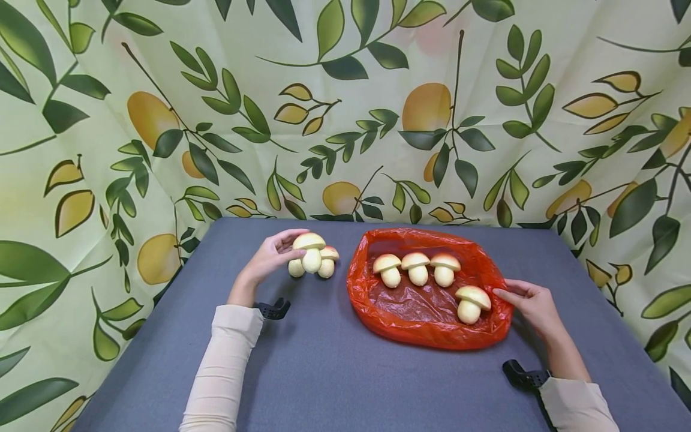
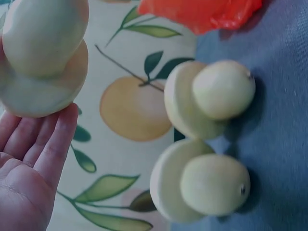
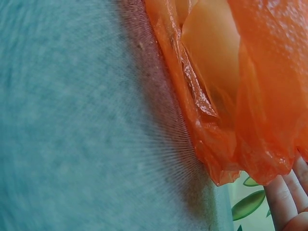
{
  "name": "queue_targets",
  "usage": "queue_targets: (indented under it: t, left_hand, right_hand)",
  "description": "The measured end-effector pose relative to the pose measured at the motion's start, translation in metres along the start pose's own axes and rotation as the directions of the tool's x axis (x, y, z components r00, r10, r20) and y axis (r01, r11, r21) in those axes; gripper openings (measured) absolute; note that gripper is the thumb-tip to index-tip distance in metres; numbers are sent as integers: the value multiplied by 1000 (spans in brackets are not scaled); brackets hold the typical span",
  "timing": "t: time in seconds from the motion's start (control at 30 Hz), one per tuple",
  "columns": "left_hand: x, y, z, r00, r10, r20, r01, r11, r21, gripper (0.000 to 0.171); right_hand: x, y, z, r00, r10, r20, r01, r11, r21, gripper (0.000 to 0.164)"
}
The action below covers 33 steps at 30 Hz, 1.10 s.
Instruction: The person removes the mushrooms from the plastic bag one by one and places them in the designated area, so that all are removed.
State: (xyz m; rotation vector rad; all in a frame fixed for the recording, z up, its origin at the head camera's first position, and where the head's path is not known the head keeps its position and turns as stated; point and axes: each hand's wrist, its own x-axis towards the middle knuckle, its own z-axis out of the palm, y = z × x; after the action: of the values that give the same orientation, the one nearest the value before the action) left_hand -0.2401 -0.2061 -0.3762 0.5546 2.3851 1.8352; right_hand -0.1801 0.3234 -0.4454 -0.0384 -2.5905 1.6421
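Observation:
My left hand [image 1: 275, 255] holds a toy mushroom [image 1: 311, 252] with a pale stem and a cream cap, raised off the table. Behind it two more mushrooms [image 2: 211, 98] stand on the cloth, partly hidden in the head view but plain in the left wrist view. A red plastic bag [image 1: 432, 336] lies spread wide with its rim rolled out. Inside are several mushrooms, three in a row at the back and one mushroom [image 1: 472, 304] at the front right. My right hand [image 1: 531, 303] pinches the bag's right rim between thumb and fingers.
A grey-blue cloth [image 1: 345, 384] covers the table. Behind and beside it hangs a curtain [image 1: 367, 156] printed with leaves and fruit. Black straps sit on both wrists, the right strap [image 1: 526, 377] with a camera piece.

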Motion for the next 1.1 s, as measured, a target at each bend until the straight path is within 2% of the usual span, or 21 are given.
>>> queue_targets:
  t: [0.33, 0.43, 0.6, 0.73, 0.87, 1.1]
  left_hand:
    - [-9, -9, -19, 999, -20, -30, 20, 1000, -1, 52]
    - [-12, -12, -24, 999, -17, -37, 16, 1000, -7, 53]
    - [-16, -19, -33, 999, -19, -51, 19, 1000, 0, 52]
    - [-19, -24, -39, 998, -22, -57, 23, 1000, 19, 52]
    - [-20, -30, -45, 997, -35, -63, 37, 999, 27, 51]
    - [-23, -40, -56, 993, -70, -97, 75, 996, 48, 51]
  right_hand:
    - [0, -1, 0, 1000, -4, 3, 4, 1000, 9, 17]
    - [0, 0, 0, 1000, -5, 4, 5, 1000, -10, 14]
    - [0, 0, 0, 1000, 12, 10, -11, 999, -40, 19]
    - [0, 0, -1, 1000, 16, 14, -16, 1000, -9, 14]
    - [-1, -1, -1, 1000, 20, 19, -20, 1000, 21, 21]
    - [-3, -2, -1, 1000, 22, 23, -23, 999, 35, 21]
